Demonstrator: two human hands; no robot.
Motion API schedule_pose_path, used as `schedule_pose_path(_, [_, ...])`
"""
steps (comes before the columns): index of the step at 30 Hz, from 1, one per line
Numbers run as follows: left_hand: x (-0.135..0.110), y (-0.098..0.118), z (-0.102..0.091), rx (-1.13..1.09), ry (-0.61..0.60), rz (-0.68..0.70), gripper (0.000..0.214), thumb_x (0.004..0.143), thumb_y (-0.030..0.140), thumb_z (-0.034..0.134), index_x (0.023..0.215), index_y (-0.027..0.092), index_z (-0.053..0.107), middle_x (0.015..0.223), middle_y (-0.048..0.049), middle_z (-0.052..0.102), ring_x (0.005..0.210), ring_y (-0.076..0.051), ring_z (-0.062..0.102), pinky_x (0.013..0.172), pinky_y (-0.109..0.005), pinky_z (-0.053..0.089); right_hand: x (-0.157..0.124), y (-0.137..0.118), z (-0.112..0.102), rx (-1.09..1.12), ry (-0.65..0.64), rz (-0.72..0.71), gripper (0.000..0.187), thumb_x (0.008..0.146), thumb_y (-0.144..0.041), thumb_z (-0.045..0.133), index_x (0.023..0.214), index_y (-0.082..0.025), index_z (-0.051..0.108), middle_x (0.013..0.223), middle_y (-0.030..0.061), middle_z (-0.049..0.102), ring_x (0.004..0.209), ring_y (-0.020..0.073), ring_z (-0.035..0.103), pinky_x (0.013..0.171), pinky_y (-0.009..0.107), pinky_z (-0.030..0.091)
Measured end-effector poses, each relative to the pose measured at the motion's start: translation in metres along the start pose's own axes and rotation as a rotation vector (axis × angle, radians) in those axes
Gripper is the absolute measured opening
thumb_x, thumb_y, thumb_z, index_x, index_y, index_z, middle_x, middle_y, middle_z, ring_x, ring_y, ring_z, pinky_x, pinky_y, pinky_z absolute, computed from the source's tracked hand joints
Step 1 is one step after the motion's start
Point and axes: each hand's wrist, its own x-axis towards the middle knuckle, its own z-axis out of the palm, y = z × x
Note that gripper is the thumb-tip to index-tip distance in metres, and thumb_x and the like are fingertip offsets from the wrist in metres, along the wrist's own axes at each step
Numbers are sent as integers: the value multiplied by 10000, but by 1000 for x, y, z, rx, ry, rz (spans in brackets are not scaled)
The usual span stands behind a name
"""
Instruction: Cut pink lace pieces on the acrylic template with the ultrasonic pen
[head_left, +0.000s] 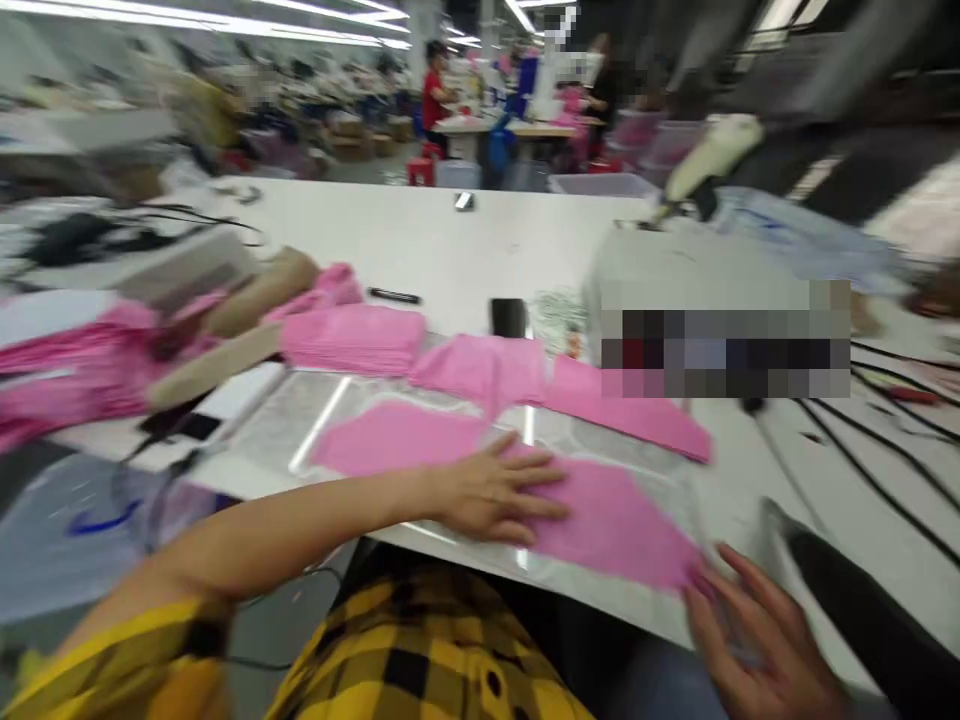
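Note:
My left hand [495, 495] lies flat with its fingers spread, pressing on the middle of the pink fabric pieces on a clear plastic template. One piece [397, 440] extends to the left of this hand and another pink piece [607, 515] to the right. At the right tip of that second piece, my right hand [765, 635] has thumb and forefinger closed on the fabric corner, while another finger stretches out; motion blurs it a little. Beneath the fabric, the template [262, 440] shows white slots. Behind it lie a pink stack [352, 338], a folded pink piece [487, 368] and a long pink stack [630, 405].
A sewing machine [660, 265] stands at the right with black cables [885, 460]. Toward the back of the white table [390, 230] lie a black marker [394, 296] and a dark phone-like object [508, 318]. More pink bundles [97, 370] are heaped left. Other people work far behind.

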Motion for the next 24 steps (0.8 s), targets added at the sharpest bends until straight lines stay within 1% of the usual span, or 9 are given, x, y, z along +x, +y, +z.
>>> schedule_pose_path(1, [2,-5,0,-46,7,22,538,999,527,426,1471,270,439,1607,-85,257,1498,-281,223,1208,-566,13,-3,1,-5,-40,4,-38,248,886,-408,614,1038,-234,704,1182,84,665,1025,224,665,820,334,578])
schedule_pose_path(2, [4,-10,0,-83,20,45,530,1007,515,414,1473,262,436,1603,-94,260,1495,-280,230,1205,-569,-13,-5,1,-8,-78,51,-25,223,890,-372,610,1041,-239,704,1193,72,668,1039,222,664,840,337,577])
schedule_pose_path(4, [9,-15,-2,-112,40,92,519,1018,469,415,1488,251,410,1595,-103,272,1491,-270,245,1205,-561,-42,-4,3,-8,-108,67,-26,218,899,-305,590,1087,-253,688,1215,55,662,1070,218,663,872,338,585])
schedule_pose_path(9, [24,-9,-3,-138,77,170,525,1008,450,456,1500,278,385,1580,-82,309,1477,-253,287,1221,-532,-23,-3,2,-6,-95,49,-13,334,881,-202,570,1178,-331,653,1268,16,638,1111,258,659,906,413,598])
schedule_pose_path(14, [32,-9,0,-119,26,185,509,1012,450,451,1495,301,389,1589,-50,284,1488,-235,255,1228,-505,-30,-3,0,-9,-59,6,-51,330,858,-122,555,1098,-310,681,1296,26,614,1153,275,637,901,429,591])
schedule_pose_path(18, [33,-11,2,-114,71,224,515,1010,440,463,1500,305,377,1579,-54,312,1481,-241,270,1229,-511,-14,-3,-1,-9,-30,-5,-11,274,840,-114,568,1032,-277,677,1306,46,607,1149,280,631,883,418,583])
schedule_pose_path(21, [33,-12,2,-90,84,241,520,1008,448,466,1498,298,381,1575,-67,321,1476,-248,280,1223,-525,-30,-6,-1,-4,-28,2,30,212,857,-148,562,995,-265,670,1287,63,617,1091,264,648,811,395,596])
schedule_pose_path(23, [34,-11,0,-71,65,244,516,1013,455,451,1494,277,393,1576,-79,317,1473,-256,286,1216,-536,-59,-12,4,0,-14,75,74,150,869,-204,562,965,-249,668,1246,82,636,1057,273,656,807,421,595])
schedule_pose_path(24, [35,-10,-2,-66,53,245,511,1019,455,436,1491,263,400,1576,-84,315,1473,-259,286,1211,-541,-73,-16,7,1,6,125,114,130,870,-238,568,959,-242,662,1227,89,643,1058,285,654,836,454,587])
